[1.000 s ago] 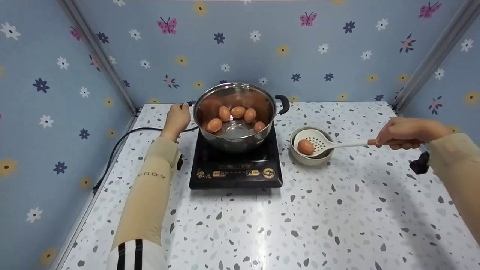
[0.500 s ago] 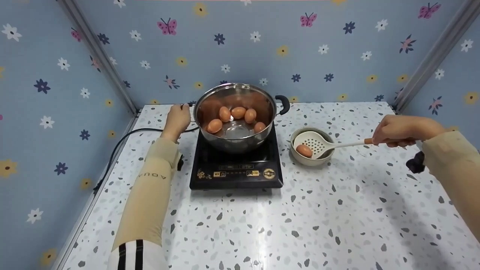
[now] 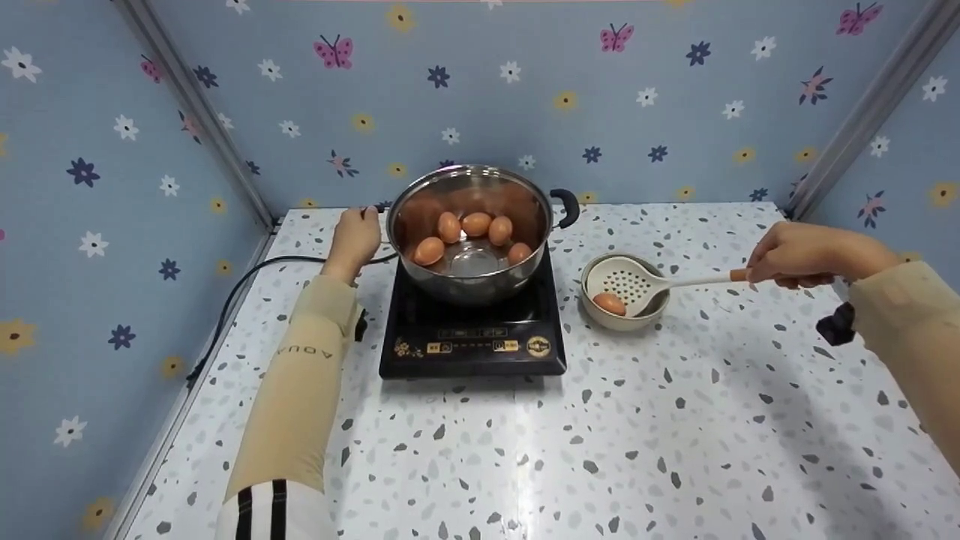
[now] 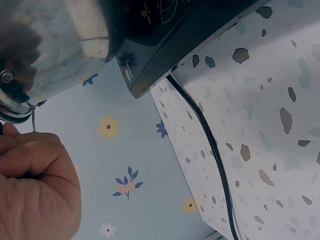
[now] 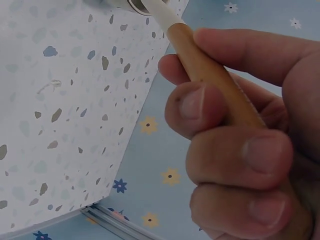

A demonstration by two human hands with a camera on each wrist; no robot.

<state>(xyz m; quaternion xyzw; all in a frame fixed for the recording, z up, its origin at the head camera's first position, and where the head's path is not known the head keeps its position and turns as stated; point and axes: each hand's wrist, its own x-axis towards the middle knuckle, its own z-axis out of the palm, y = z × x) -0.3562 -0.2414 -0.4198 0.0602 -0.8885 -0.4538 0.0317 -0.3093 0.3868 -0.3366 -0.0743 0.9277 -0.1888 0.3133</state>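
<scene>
The left hand (image 3: pixel 355 236) grasped the pot (image 3: pixel 480 289) by its handle and the right hand (image 3: pixel 806 255) the skimmer (image 3: pixel 697 281), whose egg (image 3: pixel 610 304) lay inside the bowl (image 3: pixel 619 323), so unloading seemed the present step, probably requiring gentle tilting.

Black cable (image 4: pixel 216 154) on the left of the speckled tabletop (image 3: pixel 585 435); blue flowered wall (image 3: pixel 480 105) behind; grey corner strip (image 3: pixel 201 116)

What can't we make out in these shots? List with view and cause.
- Left wrist: inside of the steel pot, blocked by its outer wall.
- Head: most of the pot's left handle, covered by the left hand's grip.
- Head: most of the inside of the bowl, covered by the slotted skimmer.
- Right wrist: skimmer's head, cut off by the top edge.
- Head: lettering on the electric cooktop, too small.
</scene>
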